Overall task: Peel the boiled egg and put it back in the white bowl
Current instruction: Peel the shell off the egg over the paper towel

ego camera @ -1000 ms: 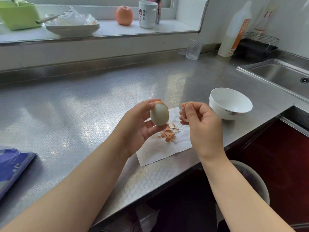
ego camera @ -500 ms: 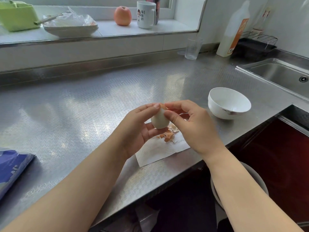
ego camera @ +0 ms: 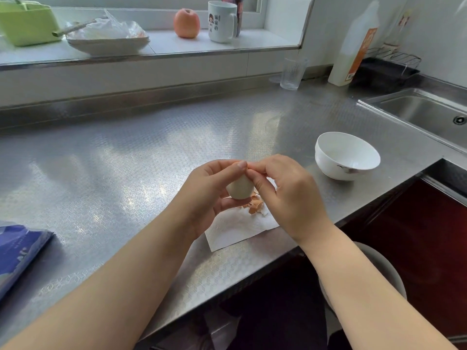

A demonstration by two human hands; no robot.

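My left hand (ego camera: 209, 195) cups the egg (ego camera: 240, 189), fingers curled round its smooth, pale, mostly bare surface. My right hand (ego camera: 285, 195) pinches at the egg's top, thumb and forefinger pressed together there, seemingly on a last orange-brown bit of shell, though the fingers hide it. I hold the egg above a crinkled white paper towel (ego camera: 237, 229) lying on the desk (ego camera: 121, 168), whose steel is embossed with a small cube pattern. Jagged brown shell pieces (ego camera: 255, 205) lie on the towel. The white bowl (ego camera: 346, 156), round and glossy with a small dark mark near its rim, stands to the right, well apart from the egg. On the window ledge a white mug (ego camera: 222, 22) carries a cartoon face and printed characters too small for me to read.
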